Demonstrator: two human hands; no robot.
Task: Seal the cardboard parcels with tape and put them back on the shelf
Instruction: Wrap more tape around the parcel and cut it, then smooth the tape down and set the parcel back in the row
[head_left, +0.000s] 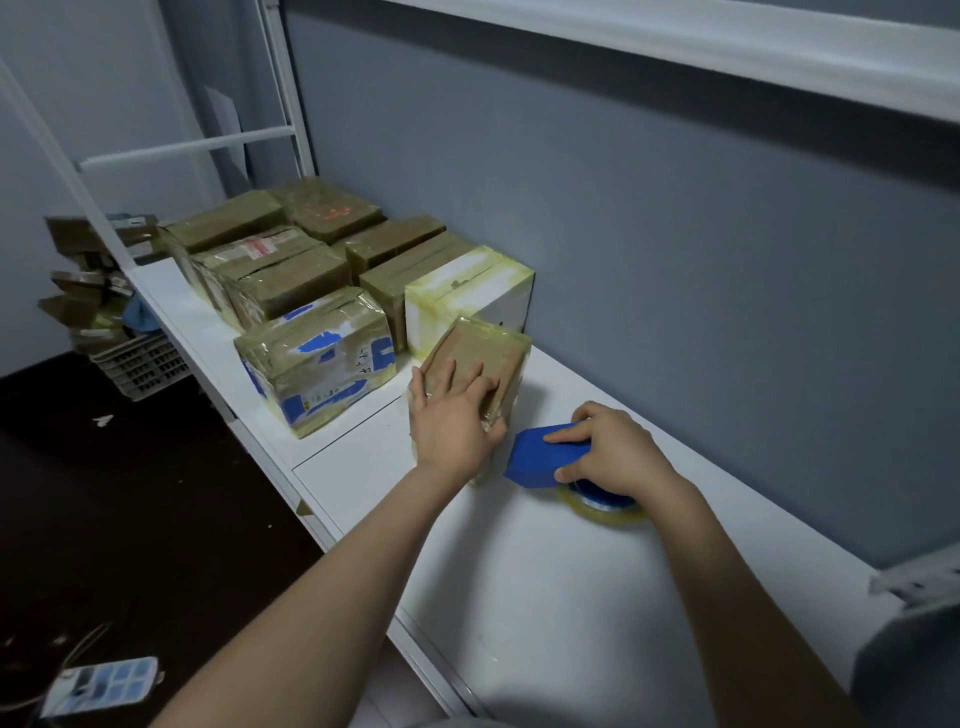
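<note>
Small brown parcel (480, 358), wrapped in clear tape, stands tilted on the white shelf (519, 582), just in front of a white box (467, 288) with yellowed tape at its edges; left hand (449, 421) lies on the parcel's upper face, fingers straight and spread, thumb along the near lower edge

Right hand (610, 452) just right of the parcel; fingers curled over a blue tape dispenser (540, 457), thumb under its near side; clear tape roll (605, 506) sits beneath the hand, on the shelf; dispenser's front end near the parcel's lower corner, contact cannot be told

To the left, a parcel with blue markings (317, 364); behind it, rows of brown taped parcels (270, 260) reaching to the shelf's far end; grey wall (675, 260) behind; plastic crate (140, 364) on the dark floor beyond the shelf edge
</note>
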